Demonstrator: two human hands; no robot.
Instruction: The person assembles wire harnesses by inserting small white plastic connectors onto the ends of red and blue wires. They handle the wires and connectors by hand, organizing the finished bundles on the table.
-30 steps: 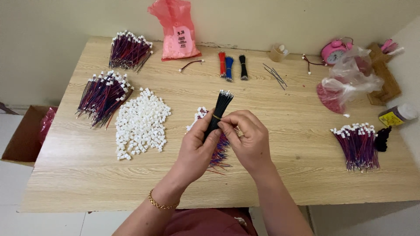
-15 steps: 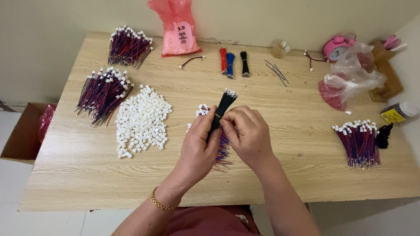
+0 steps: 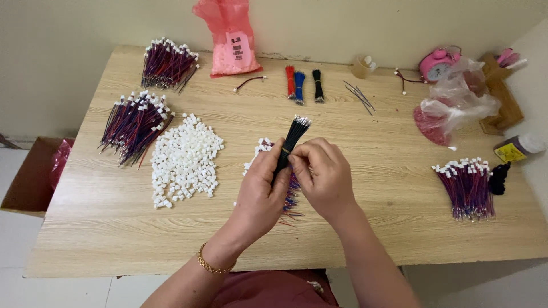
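Left hand [image 3: 260, 191] and right hand [image 3: 322, 177] both closed around the black wire bundle [image 3: 291, 140], above the wooden table [image 3: 365, 228].

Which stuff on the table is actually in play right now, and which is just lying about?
In play: black wire bundle, gripped by left hand and right hand; wired connectors beneath the hands.

Lying about: pink alarm clock, pink bag, clear plastic bag, small bottle.

Single head-mounted view: it looks steeply down from above my chest, near, over the pale wooden table [image 3: 365, 228] toward the wall
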